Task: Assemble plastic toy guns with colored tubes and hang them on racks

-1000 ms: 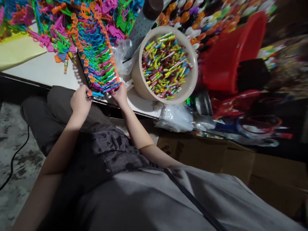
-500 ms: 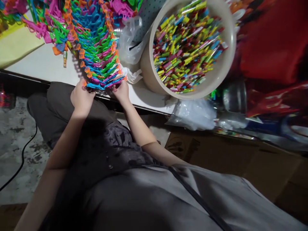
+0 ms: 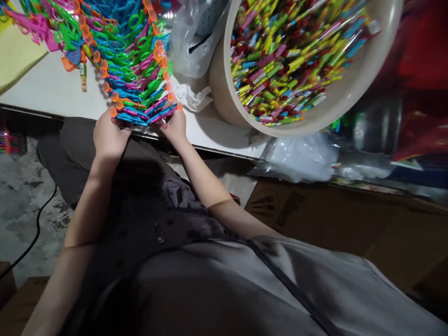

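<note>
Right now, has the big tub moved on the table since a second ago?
No: the tub shows no clear shift either way against the table, and stays beside the plastic bag. The camera's view moved.

there's a clear plastic bag (image 3: pixel 301 156) way right of the right grip (image 3: pixel 176 125), cardboard box (image 3: pixel 329 219) lower down, and some black cable (image 3: pixel 38 228) on the floor (image 3: pixel 21 196) left of the left grip (image 3: pixel 108 135)

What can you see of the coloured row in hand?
The coloured row looks like thin plastic pieces, mostly blue, green and pink, packed in two lines, chevron-like, with orange knobs along both outer edges. It stretches away from the person, past the frame's top. The left hand and right hand hold its near corners.
</note>
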Tool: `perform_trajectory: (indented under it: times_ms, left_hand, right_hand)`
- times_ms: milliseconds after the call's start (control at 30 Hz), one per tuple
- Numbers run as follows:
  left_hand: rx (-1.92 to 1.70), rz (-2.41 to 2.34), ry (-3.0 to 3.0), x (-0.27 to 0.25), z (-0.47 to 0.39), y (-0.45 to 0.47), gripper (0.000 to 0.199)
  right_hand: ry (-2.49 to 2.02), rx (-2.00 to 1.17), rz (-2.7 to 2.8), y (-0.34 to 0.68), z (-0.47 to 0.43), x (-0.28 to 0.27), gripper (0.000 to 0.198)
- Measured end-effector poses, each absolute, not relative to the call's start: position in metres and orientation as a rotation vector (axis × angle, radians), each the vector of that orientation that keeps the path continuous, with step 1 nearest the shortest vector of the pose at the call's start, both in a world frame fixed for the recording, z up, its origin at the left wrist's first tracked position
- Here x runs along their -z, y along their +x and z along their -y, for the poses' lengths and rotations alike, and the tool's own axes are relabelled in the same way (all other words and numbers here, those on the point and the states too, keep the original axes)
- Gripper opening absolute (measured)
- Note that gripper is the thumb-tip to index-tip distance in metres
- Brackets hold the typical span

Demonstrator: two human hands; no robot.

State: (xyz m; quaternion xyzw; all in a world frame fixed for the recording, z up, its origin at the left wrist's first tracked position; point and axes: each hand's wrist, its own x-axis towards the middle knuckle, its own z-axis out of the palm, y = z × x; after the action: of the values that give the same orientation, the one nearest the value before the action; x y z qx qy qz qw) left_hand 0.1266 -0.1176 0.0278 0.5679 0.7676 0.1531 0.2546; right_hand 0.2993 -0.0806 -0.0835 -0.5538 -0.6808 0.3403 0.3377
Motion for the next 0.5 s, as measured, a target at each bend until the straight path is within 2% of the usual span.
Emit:
perform_trajectory:
  times_ms: [500]
  left_hand:
    - [-0.492, -2.041, 1.514, -0.016, 0.116, 0.132, 0.023]
  right_hand:
    - [-1.495, -0.873, 1.789, 0.300, 0.079, 0.085, 0.023]
